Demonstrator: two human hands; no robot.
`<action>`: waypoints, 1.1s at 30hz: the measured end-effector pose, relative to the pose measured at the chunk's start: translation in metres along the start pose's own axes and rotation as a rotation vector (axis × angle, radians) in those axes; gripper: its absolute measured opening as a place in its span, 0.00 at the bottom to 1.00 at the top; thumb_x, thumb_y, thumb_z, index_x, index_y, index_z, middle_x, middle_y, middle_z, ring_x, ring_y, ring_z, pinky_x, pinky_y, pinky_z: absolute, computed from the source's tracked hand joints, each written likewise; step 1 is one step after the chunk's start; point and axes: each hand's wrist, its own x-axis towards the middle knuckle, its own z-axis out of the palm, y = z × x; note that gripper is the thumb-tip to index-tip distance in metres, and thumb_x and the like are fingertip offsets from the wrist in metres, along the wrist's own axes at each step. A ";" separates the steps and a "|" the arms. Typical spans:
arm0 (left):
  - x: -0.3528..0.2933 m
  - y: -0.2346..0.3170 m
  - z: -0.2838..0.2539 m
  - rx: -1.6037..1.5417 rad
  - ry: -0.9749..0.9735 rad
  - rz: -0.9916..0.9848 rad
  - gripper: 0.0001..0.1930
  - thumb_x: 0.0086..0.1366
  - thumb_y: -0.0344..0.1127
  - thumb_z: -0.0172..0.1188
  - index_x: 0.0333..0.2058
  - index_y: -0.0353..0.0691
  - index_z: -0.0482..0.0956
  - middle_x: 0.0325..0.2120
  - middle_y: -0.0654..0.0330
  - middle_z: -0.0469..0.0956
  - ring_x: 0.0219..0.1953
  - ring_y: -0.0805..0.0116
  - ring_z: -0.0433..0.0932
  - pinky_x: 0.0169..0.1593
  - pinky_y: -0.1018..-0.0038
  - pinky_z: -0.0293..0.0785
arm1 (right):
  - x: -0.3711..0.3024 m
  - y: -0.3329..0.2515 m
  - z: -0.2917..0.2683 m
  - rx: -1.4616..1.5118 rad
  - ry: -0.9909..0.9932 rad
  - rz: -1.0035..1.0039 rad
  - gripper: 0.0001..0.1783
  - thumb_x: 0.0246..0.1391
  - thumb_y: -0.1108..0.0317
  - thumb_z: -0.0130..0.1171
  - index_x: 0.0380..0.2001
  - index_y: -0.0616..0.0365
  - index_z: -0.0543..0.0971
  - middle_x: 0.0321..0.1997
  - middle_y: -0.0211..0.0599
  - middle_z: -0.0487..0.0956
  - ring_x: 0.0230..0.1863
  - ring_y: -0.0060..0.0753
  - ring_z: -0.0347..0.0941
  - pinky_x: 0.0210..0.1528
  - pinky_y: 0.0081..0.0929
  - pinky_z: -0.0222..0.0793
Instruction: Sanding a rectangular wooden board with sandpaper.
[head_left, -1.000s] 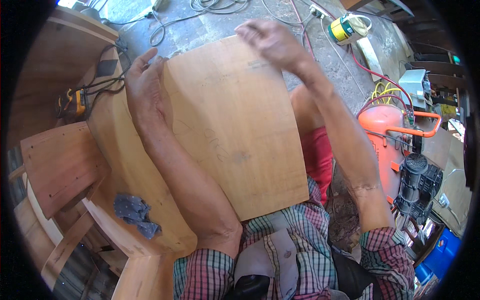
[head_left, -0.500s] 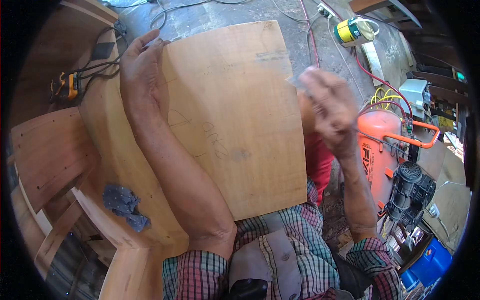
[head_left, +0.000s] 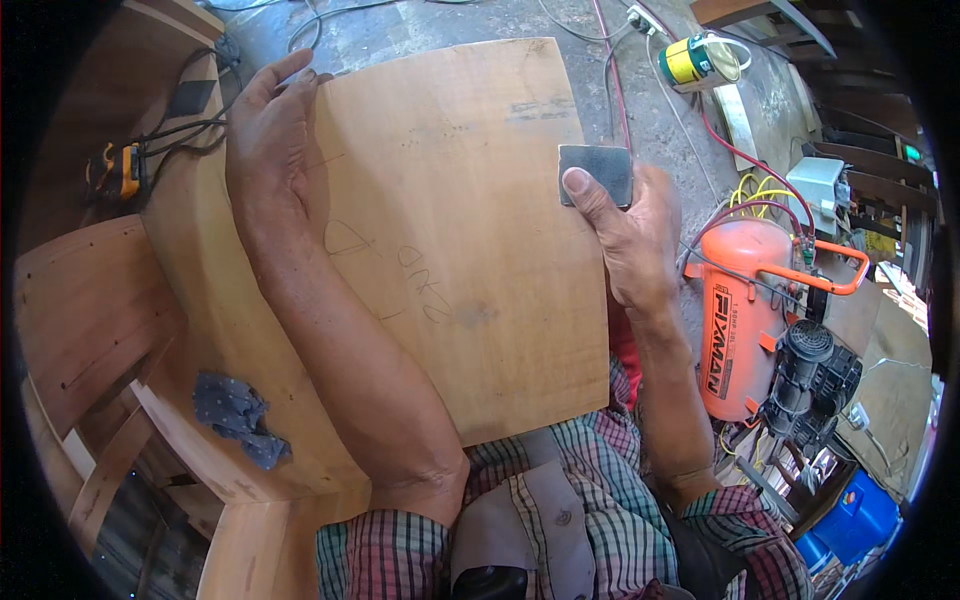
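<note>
Right grip [head_left: 638,238] pinching grey block [head_left: 604,163], left grip [head_left: 268,150] curled round board [head_left: 480,220], bucket [head_left: 697,63], contents unclear

Lose most fingers of right hand [head_left: 645,240] behind and beneath dark square pad [head_left: 604,165]; cannot tell whether touching wooden board [head_left: 480,220] or just above. Cannot see much of board's left edge, under left forearm [head_left: 345,340]. Cannot count all fingers of left hand [head_left: 268,150], nor judge grip at board's corner. Find red cloth [head_left: 622,350] mostly hidden by board and right forearm [head_left: 672,400]; plaid shirt [head_left: 610,480] cut off at lower edge. Cannot identify yellow-and-black object [head_left: 129,170], far left: too small, too dim.
</note>
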 end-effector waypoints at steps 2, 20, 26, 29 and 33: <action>0.000 -0.001 0.003 -0.034 -0.003 0.005 0.15 0.65 0.25 0.50 0.49 0.25 0.70 0.37 0.52 0.76 0.38 0.70 0.75 0.44 0.80 0.71 | 0.010 -0.007 0.000 0.207 -0.171 0.201 0.22 0.49 0.61 0.68 0.38 0.68 0.75 0.42 0.40 0.78 0.43 0.24 0.73 0.44 0.21 0.70; 0.012 -0.015 -0.004 0.130 0.091 0.122 0.17 0.62 0.31 0.54 0.48 0.28 0.75 0.37 0.56 0.77 0.38 0.72 0.74 0.45 0.79 0.68 | 0.029 0.012 0.000 -0.014 0.024 0.051 0.20 0.48 0.59 0.65 0.36 0.65 0.76 0.34 0.36 0.81 0.37 0.23 0.75 0.43 0.22 0.69; 0.016 -0.018 -0.005 0.186 0.055 0.138 0.18 0.61 0.32 0.55 0.48 0.28 0.75 0.37 0.56 0.78 0.39 0.71 0.74 0.47 0.79 0.68 | 0.061 0.003 0.006 0.058 -0.054 0.026 0.24 0.48 0.53 0.64 0.39 0.63 0.78 0.34 0.36 0.82 0.34 0.25 0.76 0.40 0.24 0.70; 0.017 -0.018 -0.007 0.187 0.060 0.133 0.18 0.62 0.32 0.55 0.48 0.28 0.75 0.37 0.56 0.78 0.39 0.72 0.75 0.47 0.79 0.68 | 0.044 0.012 0.000 0.115 -0.098 0.062 0.22 0.48 0.54 0.64 0.37 0.63 0.78 0.32 0.34 0.81 0.32 0.24 0.76 0.39 0.24 0.71; 0.015 -0.016 0.000 0.114 0.034 0.116 0.17 0.63 0.31 0.54 0.48 0.26 0.74 0.37 0.55 0.77 0.38 0.72 0.75 0.45 0.81 0.68 | 0.025 0.019 -0.002 0.077 -0.019 0.079 0.21 0.47 0.55 0.65 0.36 0.62 0.78 0.33 0.33 0.81 0.32 0.22 0.76 0.38 0.22 0.71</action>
